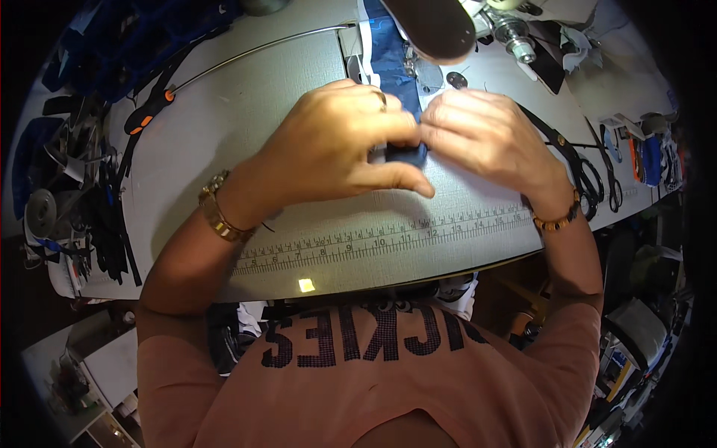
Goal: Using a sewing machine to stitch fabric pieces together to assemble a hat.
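Observation:
A strip of navy fabric (387, 52) with a white edge runs toward me under the sewing machine's head (437, 30). Over its near part lies my left hand (351, 142), thumb stretched out away from the curled fingers. Beneath that hand, a folded navy end shows between thumb and index finger. My right hand (482, 138) has its fingers pressed together at the fabric's right edge, close to the left fingertips, which are blurred. The exact grip is partly hidden. Behind the hands, the presser foot (410, 63) stands near the cloth.
A screwdriver (153, 112) with a black and orange handle lies left on the pale table (224, 112). Black scissors (586, 175) lie to the right. A printed ruler scale (373, 245) crosses the front. Metal parts (45, 213) crowd the left edge.

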A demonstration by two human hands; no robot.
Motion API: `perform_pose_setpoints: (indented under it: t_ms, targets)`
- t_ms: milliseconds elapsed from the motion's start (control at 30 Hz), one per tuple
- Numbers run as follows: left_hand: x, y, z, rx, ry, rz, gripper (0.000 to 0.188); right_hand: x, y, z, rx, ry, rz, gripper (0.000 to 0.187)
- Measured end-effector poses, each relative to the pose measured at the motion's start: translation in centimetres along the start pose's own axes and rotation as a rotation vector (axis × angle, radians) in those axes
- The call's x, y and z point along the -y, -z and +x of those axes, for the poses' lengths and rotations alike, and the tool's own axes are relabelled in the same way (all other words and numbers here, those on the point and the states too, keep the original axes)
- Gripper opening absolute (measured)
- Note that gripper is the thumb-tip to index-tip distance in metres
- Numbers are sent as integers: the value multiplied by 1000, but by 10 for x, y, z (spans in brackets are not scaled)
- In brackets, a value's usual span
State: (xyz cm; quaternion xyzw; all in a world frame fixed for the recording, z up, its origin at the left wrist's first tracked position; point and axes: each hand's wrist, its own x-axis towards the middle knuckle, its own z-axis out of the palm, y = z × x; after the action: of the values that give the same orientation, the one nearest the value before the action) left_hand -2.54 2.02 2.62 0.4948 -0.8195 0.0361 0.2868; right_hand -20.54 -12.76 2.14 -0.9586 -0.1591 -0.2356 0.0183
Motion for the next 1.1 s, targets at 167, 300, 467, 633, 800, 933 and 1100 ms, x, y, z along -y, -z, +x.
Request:
perform_pose_setpoints:
  t_ms: [167,300,467,633,800,933,1100]
  targets:
    - [28,-10,0,-104,45,-34,24,13,9,4,61,44,42,17]
    - [26,-16,0,-17,51,73,29,10,15,4,104,20,95,16]
    - [20,-15,0,-27,69,138,42,5,19,2,108,-8,195,18]
    - [23,-14,-4,-20,52,162,44,3,20,2,114,-1,219,18]
    - [24,-14,-5,-22,69,138,44,3,21,2,142,-1,221,17]
    - [32,-16,-5,-31,47,179,41,2,18,3,131,-12,195,16]
    - [51,-17,-4,-8,44,157,37,-3,6,1,70,-71,168,16]
